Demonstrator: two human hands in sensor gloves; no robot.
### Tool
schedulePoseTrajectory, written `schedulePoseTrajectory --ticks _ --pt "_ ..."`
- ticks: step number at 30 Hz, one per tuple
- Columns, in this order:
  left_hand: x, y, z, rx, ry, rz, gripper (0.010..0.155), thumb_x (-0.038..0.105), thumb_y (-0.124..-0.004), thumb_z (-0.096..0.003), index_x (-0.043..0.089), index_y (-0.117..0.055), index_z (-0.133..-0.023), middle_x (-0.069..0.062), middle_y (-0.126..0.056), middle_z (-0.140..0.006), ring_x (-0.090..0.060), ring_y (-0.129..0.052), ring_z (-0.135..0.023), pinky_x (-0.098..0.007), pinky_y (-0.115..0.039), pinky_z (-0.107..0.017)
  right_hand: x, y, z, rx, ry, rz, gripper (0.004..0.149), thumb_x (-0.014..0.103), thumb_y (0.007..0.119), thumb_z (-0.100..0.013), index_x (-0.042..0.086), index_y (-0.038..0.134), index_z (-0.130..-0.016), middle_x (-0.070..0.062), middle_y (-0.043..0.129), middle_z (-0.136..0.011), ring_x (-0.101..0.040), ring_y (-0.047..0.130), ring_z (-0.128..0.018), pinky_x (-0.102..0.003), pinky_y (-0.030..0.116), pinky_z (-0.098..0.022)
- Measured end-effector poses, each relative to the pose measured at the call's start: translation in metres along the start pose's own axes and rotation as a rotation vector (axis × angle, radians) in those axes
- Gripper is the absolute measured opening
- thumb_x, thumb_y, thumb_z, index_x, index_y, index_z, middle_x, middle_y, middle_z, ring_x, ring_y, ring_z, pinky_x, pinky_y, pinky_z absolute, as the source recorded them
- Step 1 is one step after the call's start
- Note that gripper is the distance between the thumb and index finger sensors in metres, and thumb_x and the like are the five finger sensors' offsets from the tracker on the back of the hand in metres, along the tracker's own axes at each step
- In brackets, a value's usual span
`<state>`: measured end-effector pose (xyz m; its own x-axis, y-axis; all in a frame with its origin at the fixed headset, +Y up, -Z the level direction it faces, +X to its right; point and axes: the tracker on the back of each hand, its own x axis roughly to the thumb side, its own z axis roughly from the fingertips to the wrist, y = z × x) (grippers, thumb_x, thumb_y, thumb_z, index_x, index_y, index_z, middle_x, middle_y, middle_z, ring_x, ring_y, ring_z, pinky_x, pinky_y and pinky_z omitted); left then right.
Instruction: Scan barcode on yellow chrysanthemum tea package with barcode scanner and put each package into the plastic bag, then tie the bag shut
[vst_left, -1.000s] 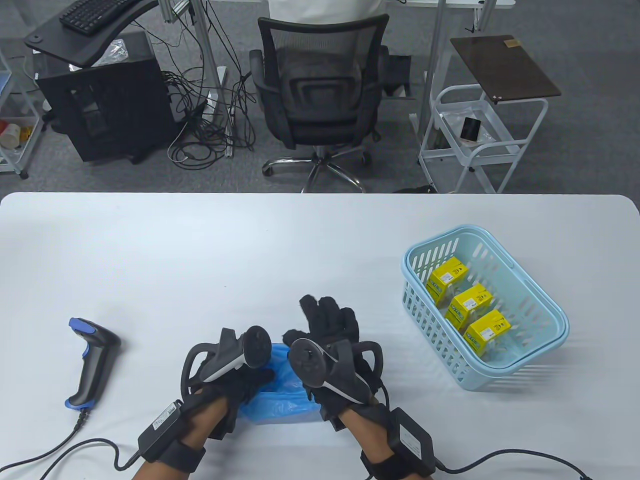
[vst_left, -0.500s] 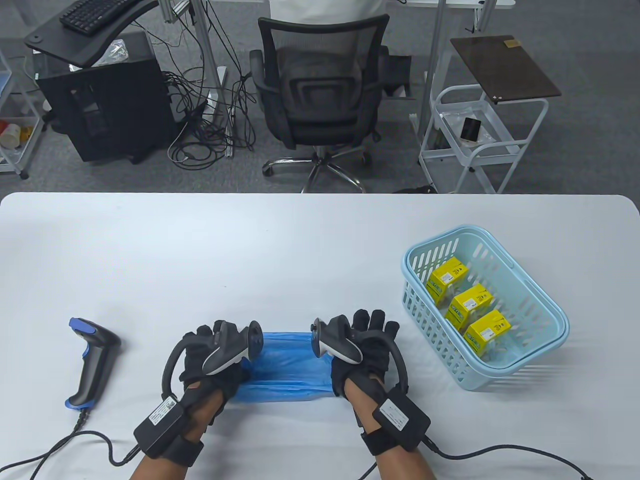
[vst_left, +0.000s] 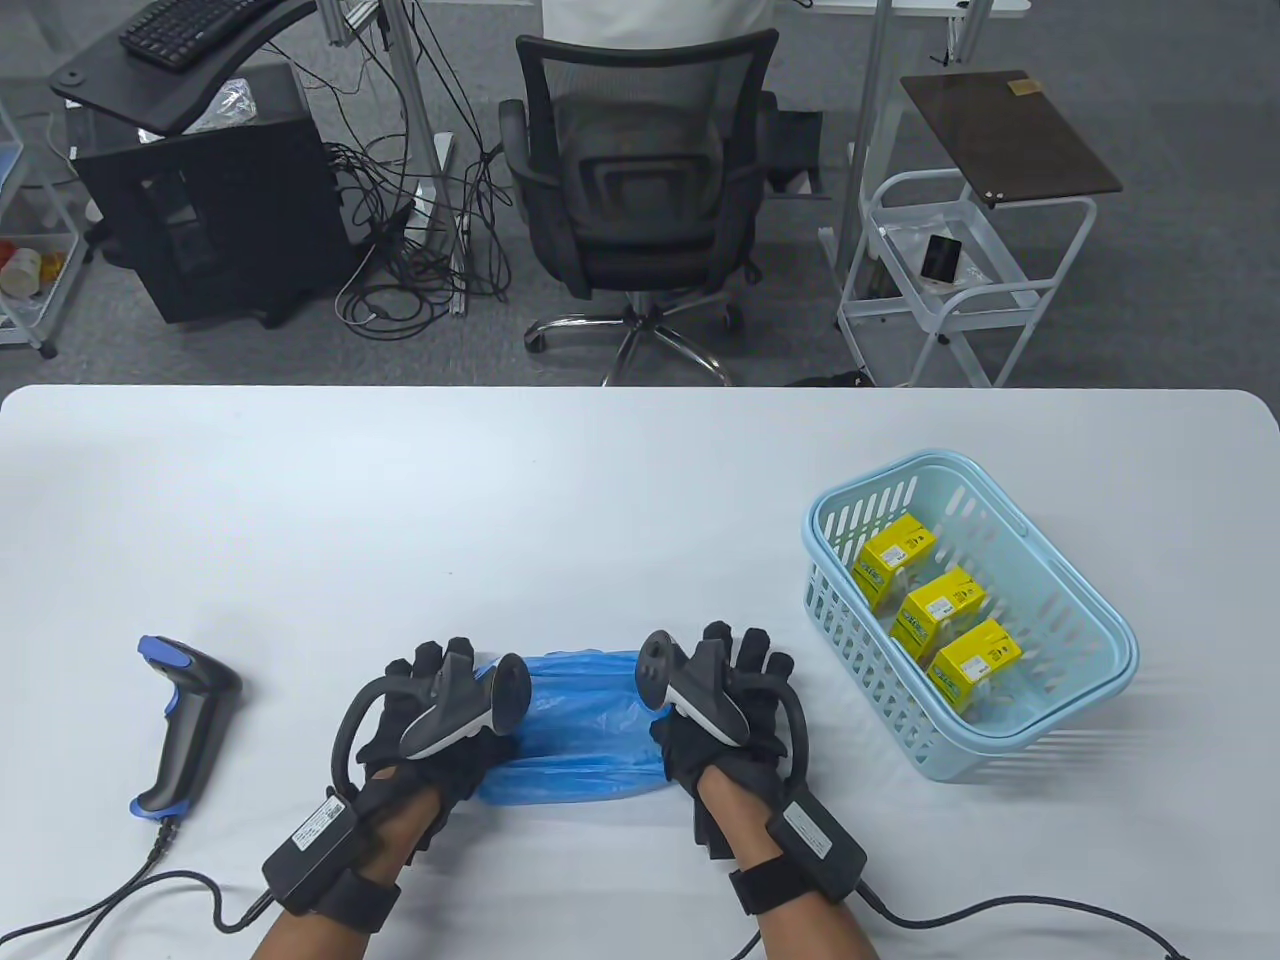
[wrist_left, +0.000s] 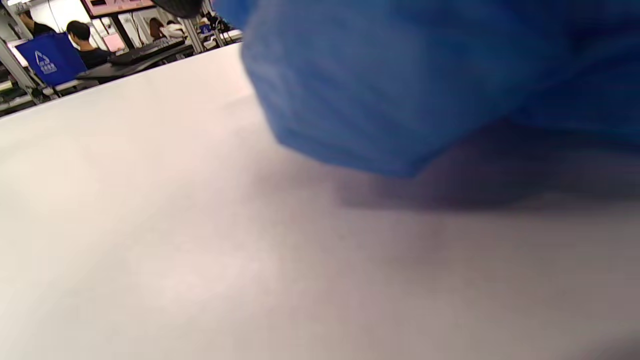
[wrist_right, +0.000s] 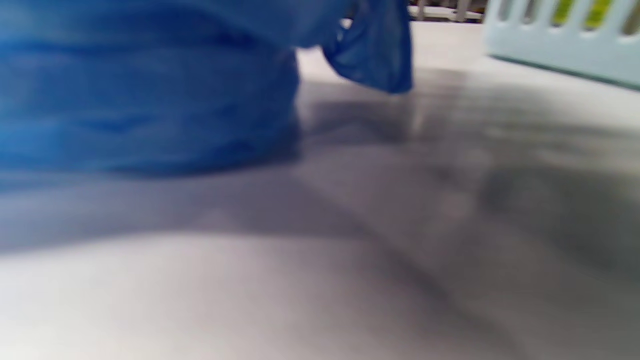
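A crumpled blue plastic bag (vst_left: 580, 730) lies stretched sideways near the table's front edge. My left hand (vst_left: 425, 690) grips its left end and my right hand (vst_left: 745, 680) grips its right end. The fingers are largely hidden under the trackers. In the left wrist view the blue bag (wrist_left: 400, 75) hangs just above the tabletop, blurred. The right wrist view shows the bag (wrist_right: 140, 85) with a loose flap. Three yellow tea packages (vst_left: 943, 605) stand in the light blue basket (vst_left: 870, 690) to the right. The barcode scanner (vst_left: 180, 720) lies at the left.
The white table (vst_left: 400, 500) spreads beyond the hands. The scanner's cable (vst_left: 100, 905) runs off the front left edge. The basket's wall (wrist_right: 560, 45) shows close by in the right wrist view. An office chair (vst_left: 640, 190) stands behind the table.
One second ago the hands were close together over the bunched bag. They pulled apart and drew it out sideways. Since half a second ago they have come slightly inward and the bag has slackened.
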<state>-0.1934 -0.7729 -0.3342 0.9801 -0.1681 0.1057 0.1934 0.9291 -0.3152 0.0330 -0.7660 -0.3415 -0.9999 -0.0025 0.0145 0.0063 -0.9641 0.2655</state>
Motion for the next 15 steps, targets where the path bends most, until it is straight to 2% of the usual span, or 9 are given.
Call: schedulePoseTrajectory --ticks 1,2,4,5,7,9,12,14,15 --pt "-0.003 -0.001 -0.003 -0.047 -0.007 0.037 0.086 0.066 -0.077 -0.0297 0.043 -0.039 -0.103 -0.005 -0.033 -0.117 -0.042 -0.041 -0.108 -0.065 -0.046 -0.075 0.002 0.0 -0.001 0.023 -0.046 0.008 0.062 0.045 0.086 -0.036 0.048 0.059 -0.091 -0.01 0.028 -0.113 -0.053 0.025 -0.1 -0.072 0.029 -0.069" --pt "-0.008 -0.003 -0.006 -0.123 -0.001 0.056 0.088 0.067 -0.076 -0.0293 0.042 -0.037 -0.104 -0.006 -0.03 -0.117 -0.044 -0.037 -0.109 -0.066 -0.045 -0.075 0.001 0.0 -0.002 0.103 -0.041 0.01 0.063 0.046 0.086 -0.036 0.048 0.058 -0.092 -0.01 0.028 -0.113 -0.053 0.024 -0.101 -0.073 0.028 -0.069" --pt "-0.018 -0.004 -0.009 -0.223 0.024 0.075 0.095 0.069 -0.078 -0.0266 0.046 -0.029 -0.105 -0.009 -0.025 -0.117 -0.046 -0.03 -0.108 -0.068 -0.042 -0.075 -0.005 0.002 -0.005 0.212 -0.034 -0.016 0.075 0.051 0.087 -0.034 0.044 0.049 -0.097 -0.013 0.02 -0.113 -0.055 0.018 -0.099 -0.074 0.024 -0.067" --pt "-0.022 -0.004 -0.01 -0.255 0.042 0.068 0.095 0.07 -0.079 -0.0267 0.052 -0.026 -0.104 -0.01 -0.019 -0.117 -0.048 -0.024 -0.108 -0.069 -0.038 -0.074 -0.01 0.003 -0.006 0.263 -0.023 -0.017 0.081 0.056 0.087 -0.032 0.047 0.041 -0.099 -0.016 0.016 -0.113 -0.055 0.013 -0.098 -0.075 0.02 -0.065" --pt "-0.028 -0.003 -0.011 -0.259 0.071 -0.027 0.093 0.074 -0.077 -0.0242 0.061 -0.023 -0.099 -0.01 -0.021 -0.117 -0.048 -0.027 -0.108 -0.07 -0.041 -0.073 -0.013 0.003 -0.004 0.256 -0.025 0.023 0.084 0.061 0.086 -0.03 0.051 0.038 -0.098 -0.017 0.012 -0.112 -0.055 0.009 -0.097 -0.076 0.017 -0.064" --pt "-0.028 -0.004 -0.012 -0.319 0.071 -0.023 0.094 0.074 -0.077 -0.025 0.062 -0.018 -0.097 -0.011 -0.019 -0.117 -0.049 -0.025 -0.108 -0.071 -0.04 -0.073 -0.012 0.002 -0.005 0.287 -0.02 0.046 0.086 0.063 0.086 -0.03 0.051 0.035 -0.098 -0.018 0.01 -0.111 -0.056 0.009 -0.096 -0.076 0.019 -0.064" --pt "-0.019 -0.001 -0.007 -0.328 0.052 -0.113 0.097 0.073 -0.077 -0.0246 0.056 -0.017 -0.099 -0.012 -0.02 -0.116 -0.049 -0.024 -0.107 -0.07 -0.041 -0.073 -0.01 -0.001 -0.007 0.306 -0.032 0.071 0.087 0.06 0.088 -0.031 0.049 0.035 -0.099 -0.02 0.011 -0.111 -0.057 0.011 -0.096 -0.076 0.022 -0.065" --pt "-0.015 -0.002 -0.004 -0.322 -0.008 -0.093 0.099 0.072 -0.078 -0.0249 0.048 -0.022 -0.102 -0.012 -0.021 -0.117 -0.049 -0.024 -0.108 -0.07 -0.039 -0.074 -0.013 0.003 -0.01 0.331 -0.044 -0.036 0.087 0.054 0.09 -0.033 0.045 0.035 -0.099 -0.022 0.013 -0.11 -0.058 0.013 -0.096 -0.076 0.023 -0.065" --pt "-0.015 0.0 -0.002 -0.286 -0.021 -0.081 0.095 0.072 -0.075 -0.027 0.046 -0.025 -0.104 -0.011 -0.022 -0.117 -0.048 -0.023 -0.108 -0.07 -0.037 -0.074 -0.017 0.006 -0.011 0.36 -0.059 -0.119 0.086 0.05 0.09 -0.035 0.044 0.034 -0.1 -0.023 0.012 -0.109 -0.059 0.013 -0.096 -0.076 0.022 -0.065"
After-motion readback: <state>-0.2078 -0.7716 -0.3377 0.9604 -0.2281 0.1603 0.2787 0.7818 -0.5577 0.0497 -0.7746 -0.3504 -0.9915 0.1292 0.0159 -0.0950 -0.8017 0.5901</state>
